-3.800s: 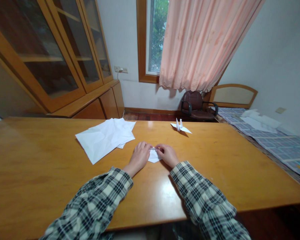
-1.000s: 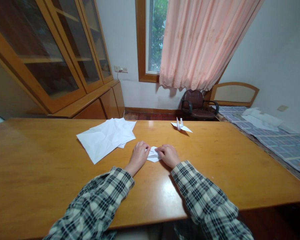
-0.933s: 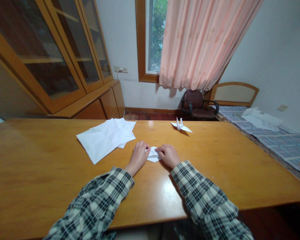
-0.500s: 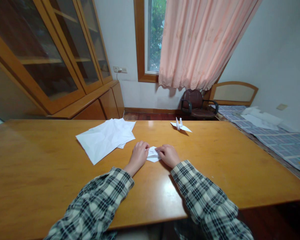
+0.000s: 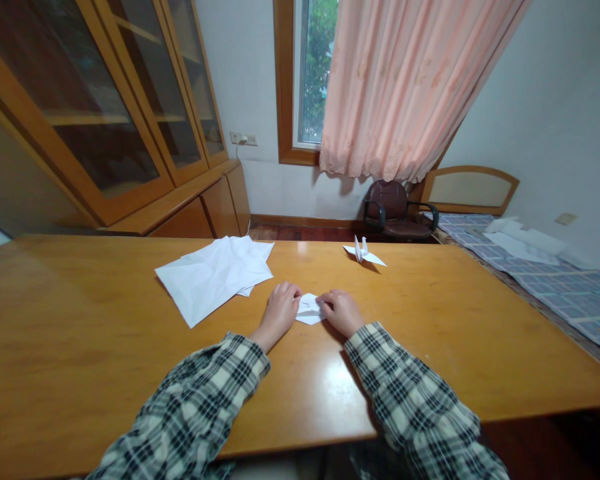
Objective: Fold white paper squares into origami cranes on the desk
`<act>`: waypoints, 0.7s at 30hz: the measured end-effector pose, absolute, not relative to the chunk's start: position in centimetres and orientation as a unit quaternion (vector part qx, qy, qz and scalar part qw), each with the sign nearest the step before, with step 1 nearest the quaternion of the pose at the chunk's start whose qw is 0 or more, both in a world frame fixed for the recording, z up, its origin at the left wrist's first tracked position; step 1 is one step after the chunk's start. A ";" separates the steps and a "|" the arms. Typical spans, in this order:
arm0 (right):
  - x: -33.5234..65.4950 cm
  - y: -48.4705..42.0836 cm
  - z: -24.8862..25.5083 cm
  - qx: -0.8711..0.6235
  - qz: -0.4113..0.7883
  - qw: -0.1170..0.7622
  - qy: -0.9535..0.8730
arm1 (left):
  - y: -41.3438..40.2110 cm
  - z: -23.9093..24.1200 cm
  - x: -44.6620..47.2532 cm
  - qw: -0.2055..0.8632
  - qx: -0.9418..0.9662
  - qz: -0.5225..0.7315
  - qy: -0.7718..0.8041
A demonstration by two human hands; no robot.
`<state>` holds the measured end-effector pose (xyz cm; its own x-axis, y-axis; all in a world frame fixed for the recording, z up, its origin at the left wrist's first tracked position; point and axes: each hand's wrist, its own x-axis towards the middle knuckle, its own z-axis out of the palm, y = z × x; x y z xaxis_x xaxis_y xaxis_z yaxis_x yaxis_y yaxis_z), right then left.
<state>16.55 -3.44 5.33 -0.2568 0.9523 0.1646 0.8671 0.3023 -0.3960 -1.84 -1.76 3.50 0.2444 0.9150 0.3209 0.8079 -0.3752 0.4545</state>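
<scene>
A small piece of folded white paper (image 5: 310, 311) lies on the table between my hands. My left hand (image 5: 281, 308) pinches its left side, with the fingers curled and the thumb against the edge. On the opposite side, my right hand (image 5: 341, 311) grips the paper with thumb and forefinger bent over it. My fingers partly cover both ends, and fold lines show across the middle. A finished paper crane (image 5: 364, 252) with spread wings stands farther back to the right, touched by neither hand.
A loose stack of creased white paper sheets (image 5: 215, 273) lies left of my hands on the wooden table (image 5: 430, 347). Beyond the table are a glass-door cabinet (image 5: 105, 120), a dark chair (image 5: 395, 207) and, to the right, a bed (image 5: 540, 273).
My right fingers have drawn back slightly to the right, uncovering a bit more of the folded paper. The left hand keeps its hold. The whole view has shifted slightly.
</scene>
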 end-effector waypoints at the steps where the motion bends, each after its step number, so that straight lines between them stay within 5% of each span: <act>1: 16.6 -3.5 5.4 -0.585 0.108 0.182 -0.783 | -1.8 3.5 -1.8 0.098 0.782 0.275 0.551; 21: 16.7 -3.7 5.7 -0.590 0.088 0.193 -0.779 | -1.6 3.3 -2.0 0.103 0.784 0.280 0.545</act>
<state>16.69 -3.72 5.69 -0.2284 0.9534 0.1973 0.8852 0.2877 -0.3654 -2.01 -1.61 3.31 0.2494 0.9118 0.3263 0.7969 -0.3847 0.4657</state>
